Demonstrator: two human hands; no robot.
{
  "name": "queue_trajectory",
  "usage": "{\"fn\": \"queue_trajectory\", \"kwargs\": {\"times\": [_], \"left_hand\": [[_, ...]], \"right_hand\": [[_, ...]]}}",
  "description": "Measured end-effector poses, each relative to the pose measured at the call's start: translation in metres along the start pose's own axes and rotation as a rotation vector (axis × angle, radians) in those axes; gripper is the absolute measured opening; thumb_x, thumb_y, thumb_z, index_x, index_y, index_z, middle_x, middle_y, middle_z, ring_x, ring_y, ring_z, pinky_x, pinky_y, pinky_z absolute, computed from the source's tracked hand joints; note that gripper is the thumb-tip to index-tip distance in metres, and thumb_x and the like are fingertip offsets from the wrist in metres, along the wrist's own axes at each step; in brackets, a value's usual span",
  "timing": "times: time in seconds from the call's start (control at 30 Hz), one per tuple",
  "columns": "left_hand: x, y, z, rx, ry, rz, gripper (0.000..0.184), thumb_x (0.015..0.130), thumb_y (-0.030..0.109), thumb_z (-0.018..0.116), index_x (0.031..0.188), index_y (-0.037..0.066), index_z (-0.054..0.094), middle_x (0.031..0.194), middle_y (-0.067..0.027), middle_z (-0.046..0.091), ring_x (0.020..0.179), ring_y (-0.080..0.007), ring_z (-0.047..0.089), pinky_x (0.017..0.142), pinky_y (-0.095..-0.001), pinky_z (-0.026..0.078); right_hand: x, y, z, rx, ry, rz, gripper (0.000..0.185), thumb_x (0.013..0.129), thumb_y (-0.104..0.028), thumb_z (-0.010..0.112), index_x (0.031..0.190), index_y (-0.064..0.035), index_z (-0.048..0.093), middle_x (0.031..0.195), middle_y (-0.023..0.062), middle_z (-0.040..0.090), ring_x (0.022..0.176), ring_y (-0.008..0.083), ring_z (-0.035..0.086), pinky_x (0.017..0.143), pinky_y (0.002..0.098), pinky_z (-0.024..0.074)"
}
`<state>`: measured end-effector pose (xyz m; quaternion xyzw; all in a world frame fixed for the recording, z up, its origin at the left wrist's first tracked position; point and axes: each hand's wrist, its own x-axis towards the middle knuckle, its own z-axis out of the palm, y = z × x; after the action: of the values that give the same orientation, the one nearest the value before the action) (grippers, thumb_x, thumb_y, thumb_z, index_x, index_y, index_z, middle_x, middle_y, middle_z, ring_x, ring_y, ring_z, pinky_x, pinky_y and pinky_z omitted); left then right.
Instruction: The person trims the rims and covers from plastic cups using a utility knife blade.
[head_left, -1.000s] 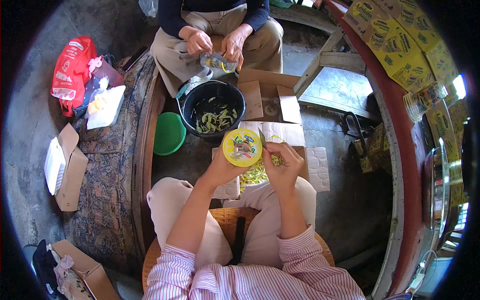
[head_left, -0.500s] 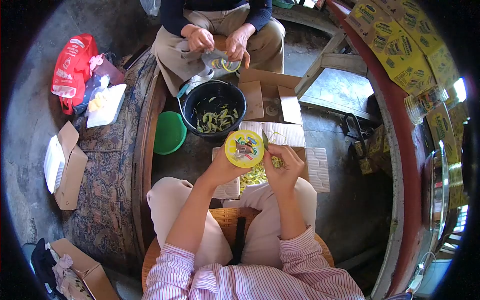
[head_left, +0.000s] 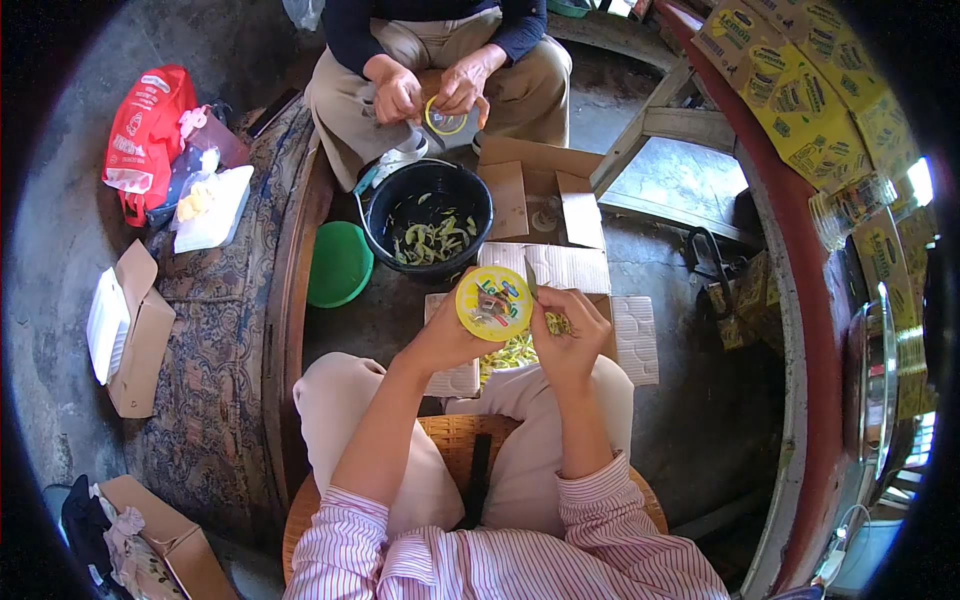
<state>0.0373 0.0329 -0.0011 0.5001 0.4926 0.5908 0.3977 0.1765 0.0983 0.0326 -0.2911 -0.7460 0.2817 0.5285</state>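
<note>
My left hand [head_left: 450,338] is wrapped round a round container with a yellow printed lid [head_left: 494,303], its top facing up towards me. The middle of the lid looks clear or silvery. In my right hand [head_left: 572,335] is a small knife [head_left: 530,272], its narrow dark blade pointing up and away beside the container's right edge. Whether the blade touches the rim I cannot tell. Below both hands, a cardboard box [head_left: 640,345] with its flaps spread holds many yellow-green strips [head_left: 510,356].
A black bucket [head_left: 385,225] with yellow-green scraps and a green basin [head_left: 338,265] stand ahead. Beyond, a co-worker's hands [head_left: 455,92] hold a similar yellow-rimmed container [head_left: 445,118]. Another open carton [head_left: 540,160] sits ahead; a wooden-edged couch [head_left: 215,330] is left.
The container in my left hand has turned, its print now slanting, and shifted slightly right. My right hand has barely moved. The co-worker's hands have come closer together, with their container turned.
</note>
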Motion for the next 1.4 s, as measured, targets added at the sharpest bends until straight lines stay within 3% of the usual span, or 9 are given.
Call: {"fn": "queue_trajectory", "kwargs": {"times": [0.37,0.47,0.57,0.77,0.87,0.97,1.07,1.17,1.4], "left_hand": [[-0.004,0.008,-0.003,-0.073,-0.020,-0.081,0.066,0.054,0.003,0.075,0.111,0.006,0.044,0.102,-0.0043,0.054,0.093,-0.0124,0.052,0.084,-0.0270,0.043],[-0.004,0.006,-0.009,0.004,-0.107,-0.116,0.081,0.059,0.006,0.075,0.127,0.004,0.032,0.114,-0.0053,0.051,0.104,-0.0128,0.049,0.093,-0.0287,0.038],[-0.004,0.002,-0.011,-0.004,-0.138,-0.123,0.082,0.058,0.006,0.075,0.127,0.004,0.032,0.114,-0.0048,0.051,0.105,-0.0124,0.049,0.092,-0.0286,0.038],[-0.003,0.006,-0.010,-0.039,-0.122,-0.120,0.078,0.058,0.006,0.075,0.125,0.004,0.035,0.113,-0.0041,0.050,0.104,-0.0121,0.049,0.092,-0.0282,0.038],[0.000,0.006,-0.006,-0.035,-0.060,-0.036,0.063,0.054,0.003,0.073,0.110,0.006,0.044,0.101,-0.0048,0.052,0.093,-0.0128,0.051,0.083,-0.0271,0.043],[0.001,-0.003,-0.001,0.008,0.036,0.071,0.067,0.055,0.003,0.072,0.113,0.006,0.038,0.103,-0.0057,0.048,0.097,-0.0135,0.049,0.084,-0.0271,0.041],[0.002,-0.006,-0.003,0.056,0.019,0.049,0.076,0.059,0.001,0.071,0.123,0.006,0.029,0.109,-0.0046,0.046,0.106,-0.0142,0.045,0.093,-0.0292,0.036],[0.003,-0.005,-0.001,-0.083,0.044,0.038,0.066,0.060,0.001,0.070,0.116,0.006,0.035,0.105,-0.0059,0.045,0.102,-0.0144,0.046,0.088,-0.0281,0.038],[0.003,-0.007,0.009,-0.088,0.134,0.053,0.061,0.067,0.002,0.068,0.118,0.005,0.036,0.110,-0.0062,0.047,0.104,-0.0148,0.046,0.091,-0.0291,0.037]], "right_hand": [[0.002,-0.001,-0.004,0.021,-0.069,-0.008,0.015,0.065,0.010,0.064,0.077,0.0003,0.063,0.071,0.0102,0.063,0.062,0.0177,0.062,0.056,0.0251,0.0474],[0.001,0.000,-0.005,0.015,-0.096,0.006,0.013,0.065,0.008,0.065,0.077,0.0034,0.062,0.072,0.0102,0.063,0.065,0.0142,0.062,0.060,0.0235,0.0488],[0.001,-0.001,-0.004,0.026,-0.094,0.023,0.013,0.065,0.008,0.065,0.076,0.0032,0.062,0.072,0.0103,0.063,0.065,0.0146,0.062,0.060,0.0237,0.0487],[0.001,-0.001,-0.005,0.011,-0.101,0.014,0.012,0.065,0.008,0.064,0.076,0.0032,0.061,0.073,0.0107,0.063,0.065,0.0145,0.062,0.060,0.0236,0.0494],[0.002,-0.002,-0.002,0.029,-0.067,-0.007,0.013,0.066,0.008,0.064,0.076,0.0004,0.062,0.071,0.0099,0.062,0.062,0.0165,0.062,0.057,0.0248,0.0483],[0.002,-0.002,0.000,0.023,-0.008,0.025,0.012,0.066,0.008,0.064,0.075,0.0003,0.061,0.071,0.0097,0.063,0.062,0.0161,0.062,0.057,0.0247,0.0487],[0.001,-0.001,0.001,0.028,0.006,0.051,0.011,0.066,0.007,0.064,0.074,0.0003,0.060,0.072,0.0097,0.063,0.062,0.0159,0.062,0.057,0.0246,0.0489],[0.000,0.001,-0.001,0.018,0.010,0.070,0.012,0.066,0.007,0.064,0.074,0.0000,0.060,0.072,0.0096,0.063,0.061,0.0159,0.062,0.057,0.0245,0.0488],[-0.004,-0.003,0.007,0.030,0.069,0.083,0.012,0.065,0.006,0.065,0.074,0.0010,0.060,0.070,0.0101,0.062,0.061,0.0158,0.062,0.056,0.0243,0.0484]]}}
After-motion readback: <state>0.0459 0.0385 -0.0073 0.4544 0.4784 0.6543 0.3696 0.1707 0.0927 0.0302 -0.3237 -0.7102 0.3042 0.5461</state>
